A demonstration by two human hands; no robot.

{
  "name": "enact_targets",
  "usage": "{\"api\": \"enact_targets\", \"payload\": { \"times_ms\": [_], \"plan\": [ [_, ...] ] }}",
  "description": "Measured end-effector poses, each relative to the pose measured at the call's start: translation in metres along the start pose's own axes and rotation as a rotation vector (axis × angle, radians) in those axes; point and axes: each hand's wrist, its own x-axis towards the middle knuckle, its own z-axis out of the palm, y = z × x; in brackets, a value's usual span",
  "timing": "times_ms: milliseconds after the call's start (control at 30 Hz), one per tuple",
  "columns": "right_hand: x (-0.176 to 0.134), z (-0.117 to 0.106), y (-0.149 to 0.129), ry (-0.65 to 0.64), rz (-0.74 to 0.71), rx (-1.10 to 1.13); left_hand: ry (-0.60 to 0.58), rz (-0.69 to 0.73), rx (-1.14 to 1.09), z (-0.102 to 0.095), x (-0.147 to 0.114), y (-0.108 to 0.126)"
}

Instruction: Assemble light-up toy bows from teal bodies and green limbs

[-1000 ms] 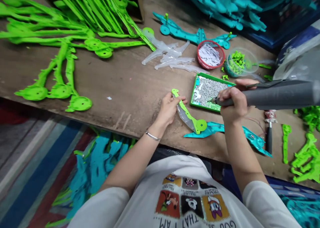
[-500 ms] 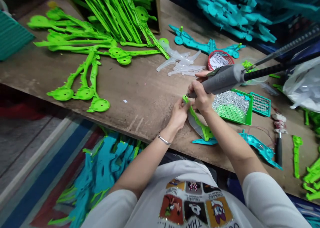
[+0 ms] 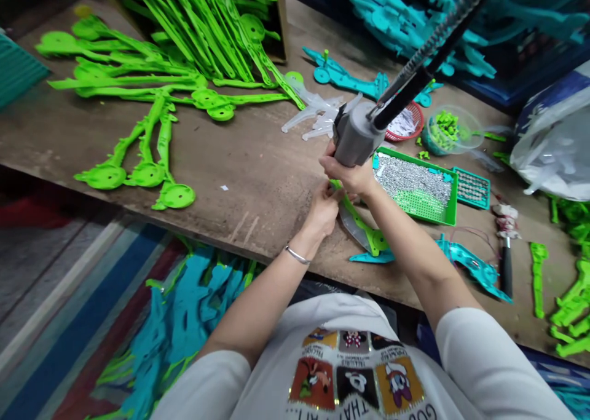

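My right hand (image 3: 353,173) is wrapped round a grey electric screwdriver (image 3: 358,132), which hangs from a coiled cord and stands nearly upright. Its tip is hidden behind my hands. With closed fingers my left hand (image 3: 325,210) holds the upper end of a curved green plastic part (image 3: 357,217) against the table. A translucent piece (image 3: 354,230) lies along the left side of this part. Partly under its lower end shows a turquoise part (image 3: 371,257). Just right of my right hand sits a green tray of small metal screws (image 3: 410,177).
Long green parts (image 3: 184,32) fill a box at the back left, with more spread before it. Turquoise parts (image 3: 405,29) fill a dark crate behind. A red basket (image 3: 408,125), a bowl of green pieces (image 3: 446,128) and a black-handled tool (image 3: 506,266) lie to the right.
The screwdriver has swung from a slant to nearly upright over the green part, my right hand turning with it. My left hand stays on the part. The whole view has shifted slightly.
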Motion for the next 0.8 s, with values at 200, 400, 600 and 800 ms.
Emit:
{"api": "enact_targets", "payload": {
  "times_ms": [200, 400, 600, 800],
  "plan": [
    [-0.029, -0.021, -0.018, 0.28, -0.047, 0.001, -0.019, -0.035, 0.072, 0.001, 0.0, 0.004],
    [-0.095, -0.089, -0.058, 0.42, 0.048, -0.11, 0.093, 0.205, 0.52, -0.013, -0.009, 0.012],
    [-0.134, -0.114, -0.058, 0.587, 0.135, -0.183, -0.333, 0.748, 1.424, 0.02, -0.073, 0.005],
    [-0.142, -0.118, -0.039, 0.486, 0.142, -0.274, -0.678, 0.761, 1.795, 0.042, -0.093, -0.031]
  ]
}}
